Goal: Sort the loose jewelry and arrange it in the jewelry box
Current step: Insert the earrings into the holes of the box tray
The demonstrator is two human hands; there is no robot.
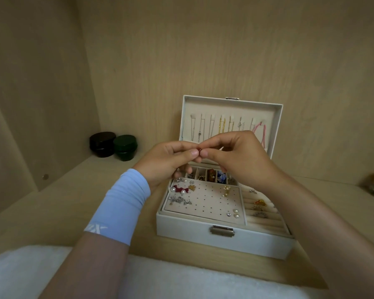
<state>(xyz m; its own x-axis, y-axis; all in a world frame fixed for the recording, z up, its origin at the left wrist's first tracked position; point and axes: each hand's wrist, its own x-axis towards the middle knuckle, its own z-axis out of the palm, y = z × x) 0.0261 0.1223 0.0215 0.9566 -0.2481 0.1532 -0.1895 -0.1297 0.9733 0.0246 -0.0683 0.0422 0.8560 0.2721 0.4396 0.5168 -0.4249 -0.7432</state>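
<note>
item: small red piece [200, 150] pinched between thumb tips of left hand [171, 160] and right hand [235, 156] | place: above open jewelry box [225, 240] beneath hands | handling: likely light, hard, easily dropped; pinch its edges

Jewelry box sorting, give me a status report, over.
Left hand and right hand both pinching small red piece. Held above open jewelry box, not yet placed. Path down to the box unobstructed.

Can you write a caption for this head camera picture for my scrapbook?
Left hand and right hand pinch a tiny dark red piece above the open jewelry box on a wooden shelf.
</note>
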